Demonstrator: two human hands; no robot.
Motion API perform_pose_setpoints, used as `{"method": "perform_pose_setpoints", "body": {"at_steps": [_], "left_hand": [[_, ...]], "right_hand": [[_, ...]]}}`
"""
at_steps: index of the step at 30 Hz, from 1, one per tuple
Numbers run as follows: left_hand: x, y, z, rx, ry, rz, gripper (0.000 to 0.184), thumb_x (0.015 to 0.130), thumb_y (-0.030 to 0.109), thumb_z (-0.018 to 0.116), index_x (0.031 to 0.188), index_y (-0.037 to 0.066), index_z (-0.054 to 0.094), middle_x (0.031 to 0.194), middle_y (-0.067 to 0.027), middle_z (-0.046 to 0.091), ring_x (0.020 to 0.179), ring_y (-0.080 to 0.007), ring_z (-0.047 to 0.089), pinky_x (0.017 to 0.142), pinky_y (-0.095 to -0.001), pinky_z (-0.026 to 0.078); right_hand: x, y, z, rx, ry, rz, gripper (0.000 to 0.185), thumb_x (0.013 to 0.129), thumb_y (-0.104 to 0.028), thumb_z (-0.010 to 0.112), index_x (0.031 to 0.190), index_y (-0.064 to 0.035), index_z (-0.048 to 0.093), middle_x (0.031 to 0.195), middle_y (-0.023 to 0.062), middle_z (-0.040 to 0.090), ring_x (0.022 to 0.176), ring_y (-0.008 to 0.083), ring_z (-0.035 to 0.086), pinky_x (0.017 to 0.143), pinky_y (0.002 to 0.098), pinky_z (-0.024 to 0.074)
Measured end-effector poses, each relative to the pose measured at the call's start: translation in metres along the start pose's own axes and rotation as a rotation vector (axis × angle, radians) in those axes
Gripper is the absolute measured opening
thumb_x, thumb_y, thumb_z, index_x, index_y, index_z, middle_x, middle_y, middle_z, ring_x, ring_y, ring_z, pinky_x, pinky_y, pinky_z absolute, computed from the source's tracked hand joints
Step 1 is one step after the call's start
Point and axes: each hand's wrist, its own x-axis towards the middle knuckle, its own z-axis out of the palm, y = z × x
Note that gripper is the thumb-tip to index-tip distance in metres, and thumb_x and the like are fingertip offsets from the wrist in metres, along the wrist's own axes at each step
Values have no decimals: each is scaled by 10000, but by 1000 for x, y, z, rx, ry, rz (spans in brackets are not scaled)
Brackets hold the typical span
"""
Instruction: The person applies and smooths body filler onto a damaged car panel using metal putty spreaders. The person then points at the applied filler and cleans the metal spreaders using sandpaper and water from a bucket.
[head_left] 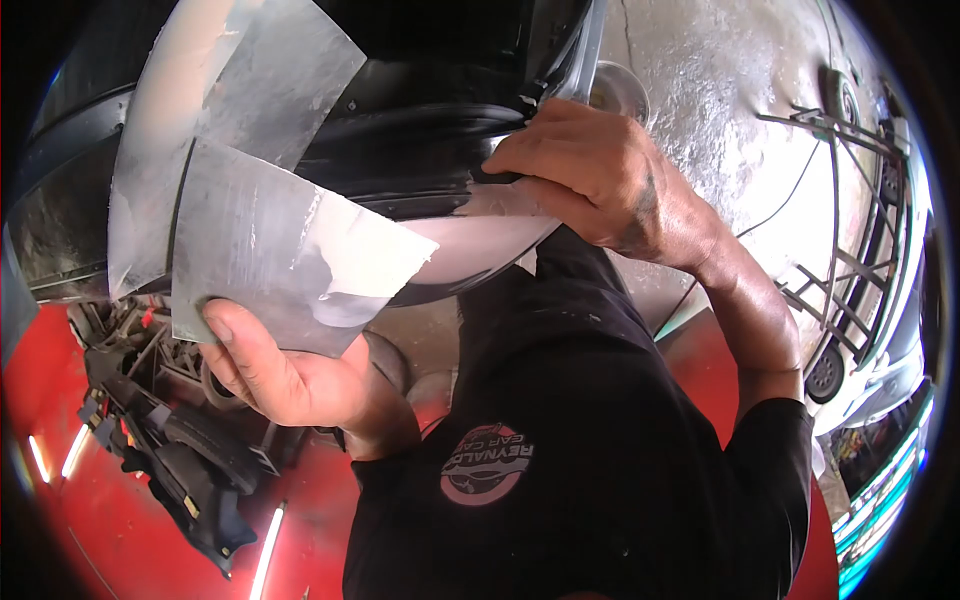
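My left hand (285,375) grips a flat grey mixing plate (240,230) at its lower edge, thumb on top. Cream-coloured putty (375,250) is smeared over the plate's right corner. My right hand (600,175) is closed, fingers pinched around a small putty spreader (490,178) that is mostly hidden under them. It sits against the edge of a black car body part (400,150). Along that part's lower edge runs a smooth, pale pinkish filler patch (460,250), close below my right fingers.
Behind the plate stand a curved pale panel (150,190) and another grey flat shape (280,85), perhaps a reflection. Dark car parts (200,470) lie on the red surface at lower left. A metal frame (850,190) and a light-coloured car (890,380) are at right, beside wet-looking concrete (720,110).
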Motion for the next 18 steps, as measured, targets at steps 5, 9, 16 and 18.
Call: {"method": "perform_pose_setpoints", "body": {"at_steps": [5, 9, 16, 18], "left_hand": [[0, 1, 0, 20, 46, -18, 417, 1058, 203, 531, 1317, -116, 601, 1356, -247, 619, 1214, -343, 639, 1020, -470, 565], [0, 0, -2, -49, 63, -47, 415, 1052, 209, 544, 1305, -113, 612, 1343, -239, 629, 1199, -342, 646, 1011, -465, 564], [2, 0, 0, -236, 205, -188, 410, 1037, 196, 580, 1301, -116, 615, 1307, -228, 648, 1170, -328, 656, 989, -453, 561], [3, 1, 2, -270, 227, -210, 408, 1036, 194, 581, 1299, -117, 616, 1302, -230, 649, 1164, -327, 658, 991, -453, 559]], "right_hand": [[0, -3, 7, -23, -13, -5, 203, 859, -58, 711, 1039, 34, 719, 923, 175, 729, 894, 339, 678, 784, 436, 567], [0, -6, 8, -1, -43, -11, 198, 844, -26, 689, 1031, 34, 705, 872, 181, 696, 854, 351, 670, 746, 454, 560], [2, -19, 8, 20, -60, -25, 213, 811, -2, 679, 1020, 37, 684, 814, 174, 651, 823, 368, 659, 709, 463, 543], [2, -22, 8, 19, -76, -31, 216, 805, 0, 683, 1018, 38, 682, 810, 173, 648, 815, 372, 658, 706, 466, 540]]}}
